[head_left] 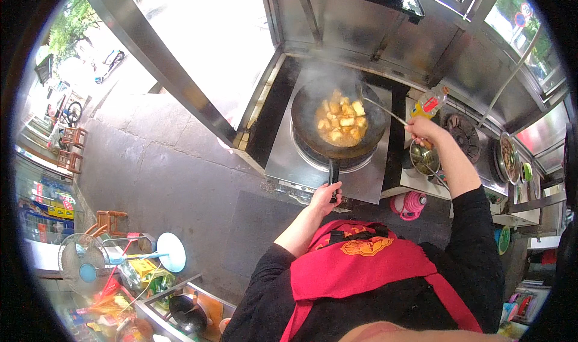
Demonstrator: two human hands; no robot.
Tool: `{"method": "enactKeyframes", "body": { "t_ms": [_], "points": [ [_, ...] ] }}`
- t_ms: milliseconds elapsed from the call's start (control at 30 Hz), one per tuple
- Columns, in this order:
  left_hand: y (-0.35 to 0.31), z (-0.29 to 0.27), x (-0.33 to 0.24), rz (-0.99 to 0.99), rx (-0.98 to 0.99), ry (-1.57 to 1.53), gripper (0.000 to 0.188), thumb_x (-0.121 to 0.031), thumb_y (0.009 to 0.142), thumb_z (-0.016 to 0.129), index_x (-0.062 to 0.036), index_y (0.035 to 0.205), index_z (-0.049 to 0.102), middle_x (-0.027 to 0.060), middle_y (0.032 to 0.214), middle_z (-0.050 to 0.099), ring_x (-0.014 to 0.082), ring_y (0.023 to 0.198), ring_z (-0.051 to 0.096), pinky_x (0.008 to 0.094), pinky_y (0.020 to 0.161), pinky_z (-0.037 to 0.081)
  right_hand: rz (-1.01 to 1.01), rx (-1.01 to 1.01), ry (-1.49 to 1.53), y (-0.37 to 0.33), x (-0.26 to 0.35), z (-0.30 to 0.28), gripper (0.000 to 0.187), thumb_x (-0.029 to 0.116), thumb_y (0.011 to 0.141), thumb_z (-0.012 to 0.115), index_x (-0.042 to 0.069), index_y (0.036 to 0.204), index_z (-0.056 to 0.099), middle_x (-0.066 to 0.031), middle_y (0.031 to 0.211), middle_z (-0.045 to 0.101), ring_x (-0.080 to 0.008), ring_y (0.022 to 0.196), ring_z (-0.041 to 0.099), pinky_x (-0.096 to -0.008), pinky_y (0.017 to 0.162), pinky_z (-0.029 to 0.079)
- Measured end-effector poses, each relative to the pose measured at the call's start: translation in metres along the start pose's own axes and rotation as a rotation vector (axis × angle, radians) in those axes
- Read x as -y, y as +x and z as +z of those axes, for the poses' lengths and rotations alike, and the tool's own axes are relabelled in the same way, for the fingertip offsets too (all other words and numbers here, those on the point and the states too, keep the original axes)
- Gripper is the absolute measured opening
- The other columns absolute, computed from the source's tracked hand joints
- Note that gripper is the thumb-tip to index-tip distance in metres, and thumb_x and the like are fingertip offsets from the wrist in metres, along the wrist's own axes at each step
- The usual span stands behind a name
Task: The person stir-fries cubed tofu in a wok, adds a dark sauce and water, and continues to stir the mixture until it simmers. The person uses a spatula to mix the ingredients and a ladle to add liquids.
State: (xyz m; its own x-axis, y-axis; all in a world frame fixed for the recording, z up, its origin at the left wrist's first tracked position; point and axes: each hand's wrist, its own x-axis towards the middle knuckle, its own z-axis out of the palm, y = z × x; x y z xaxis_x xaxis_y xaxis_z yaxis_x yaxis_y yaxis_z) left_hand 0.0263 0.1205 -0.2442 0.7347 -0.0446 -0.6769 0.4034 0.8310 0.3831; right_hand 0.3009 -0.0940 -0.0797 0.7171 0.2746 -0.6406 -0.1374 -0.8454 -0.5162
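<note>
A dark wok (305, 120) sits on the burner of a steel-topped stove (368, 179). Golden, browned chunks of food (347, 122) lie in bubbling liquid at its middle, and steam rises from the far side. My left hand (325, 199) is closed around the wok's black handle (333, 175), which points toward me. In my closed right hand (425, 131) is a long-handled metal ladle (385, 110). It reaches over the wok's right rim, its head beside the food and partly blurred by steam.
Right of the wok stand a clear oil bottle (430, 103), a metal pot (424, 157) with a utensil in it, and a second burner (462, 136). A pink jug (409, 205) is below the counter. Behind me on the left are a fan (84, 264) and a blue round-topped stool (171, 252).
</note>
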Motion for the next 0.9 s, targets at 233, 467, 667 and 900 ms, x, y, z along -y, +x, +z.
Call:
{"method": "enactKeyframes", "body": {
  "t_ms": [233,467,667,900],
  "points": [
    [-0.005,0.002,-0.005,-0.011,-0.017,0.013,0.016,-0.012,0.083,0.063,-0.0034,0.091,0.052,0.0063,0.074,0.053,0.0121,0.057,0.048,0.0235,0.046,0.041,-0.095,0.022,-0.102,0.003,-0.016,0.087,0.016,0.017,0.089,0.05,0.002,0.091,0.053,-0.0049,0.06,0.05,-0.014,0.042,0.047,-0.031,0.036,0.04],
    [-0.006,-0.001,-0.004,-0.013,-0.035,-0.003,0.015,-0.012,0.083,0.062,-0.0033,0.092,0.054,0.0061,0.075,0.053,0.0127,0.058,0.048,0.0227,0.049,0.042,-0.171,0.208,-0.127,-0.04,-0.003,0.07,0.018,0.019,0.09,0.05,0.002,0.087,0.053,-0.0021,0.057,0.047,-0.0102,0.041,0.045,-0.0259,0.035,0.037],
    [-0.004,0.001,-0.004,-0.017,-0.006,0.004,0.014,-0.012,0.084,0.062,-0.0032,0.092,0.055,0.0061,0.074,0.053,0.0136,0.059,0.049,0.0238,0.049,0.042,-0.085,0.003,-0.093,-0.025,-0.033,0.044,0.016,0.019,0.09,0.049,0.003,0.088,0.052,-0.0018,0.058,0.047,-0.01,0.041,0.045,-0.0265,0.036,0.037],
    [0.002,-0.005,-0.001,0.009,-0.022,0.005,0.016,-0.011,0.083,0.062,-0.0005,0.091,0.053,0.0097,0.077,0.056,0.0163,0.062,0.053,0.0269,0.052,0.048,-0.087,0.185,0.147,-0.05,-0.002,0.033,0.015,0.021,0.092,0.048,0.007,0.087,0.05,0.001,0.06,0.046,-0.0065,0.043,0.043,-0.0218,0.036,0.037]
  ]
}}
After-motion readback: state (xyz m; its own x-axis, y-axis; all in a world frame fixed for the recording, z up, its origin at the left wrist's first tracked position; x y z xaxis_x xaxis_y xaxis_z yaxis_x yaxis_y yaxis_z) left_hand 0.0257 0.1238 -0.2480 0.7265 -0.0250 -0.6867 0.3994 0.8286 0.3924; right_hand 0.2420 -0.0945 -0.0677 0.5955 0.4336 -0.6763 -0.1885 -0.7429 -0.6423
